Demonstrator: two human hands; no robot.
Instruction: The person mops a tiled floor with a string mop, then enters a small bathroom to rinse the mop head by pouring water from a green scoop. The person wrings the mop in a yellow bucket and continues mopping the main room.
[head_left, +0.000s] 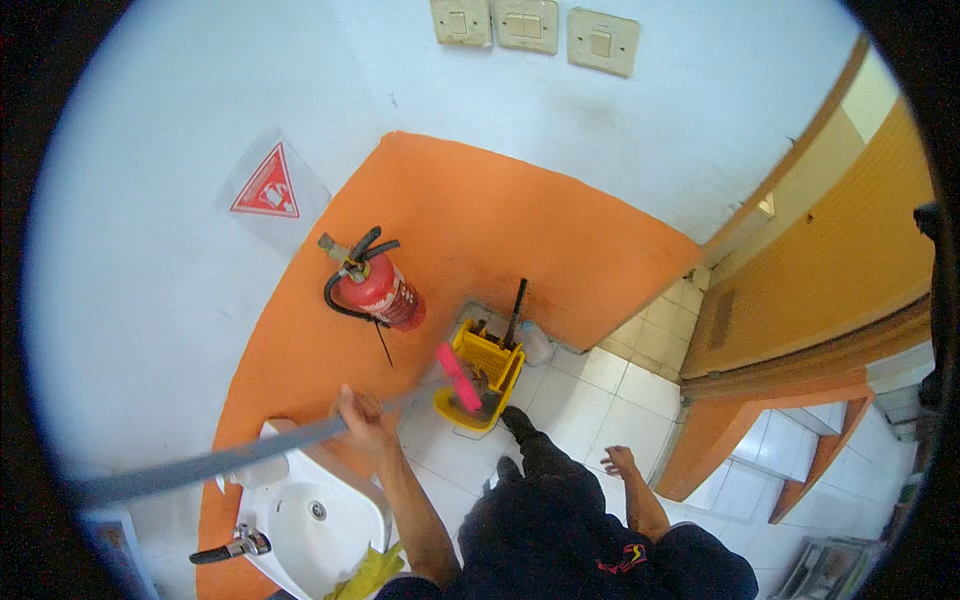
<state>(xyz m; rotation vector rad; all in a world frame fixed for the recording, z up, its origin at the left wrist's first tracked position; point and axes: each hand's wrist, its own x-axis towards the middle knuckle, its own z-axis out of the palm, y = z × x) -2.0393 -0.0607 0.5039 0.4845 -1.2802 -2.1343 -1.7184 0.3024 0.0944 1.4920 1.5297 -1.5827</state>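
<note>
My left hand (360, 420) is closed around the grey pole (255, 450) of a mop, to the left of my body. At the pole's far end a pink mop clamp (459, 377) is over the yellow wringer bucket (450, 411). Brownish mop strands (477, 373) show beside the clamp, in the bucket's opening; how deep they reach is hidden. My right hand (619, 460) hangs apart from everything on my right, fingers spread and holding nothing. One of my dark shoes (516, 421) is close to the bucket's near side.
A red fire extinguisher (382, 292) is against the orange wall, above a white washbasin (330, 517) with a yellow-green cloth (367, 574) on its rim. A plastic bottle (535, 343) stands behind the bucket. To the right are tiled steps (772, 442) and a wooden door (817, 277).
</note>
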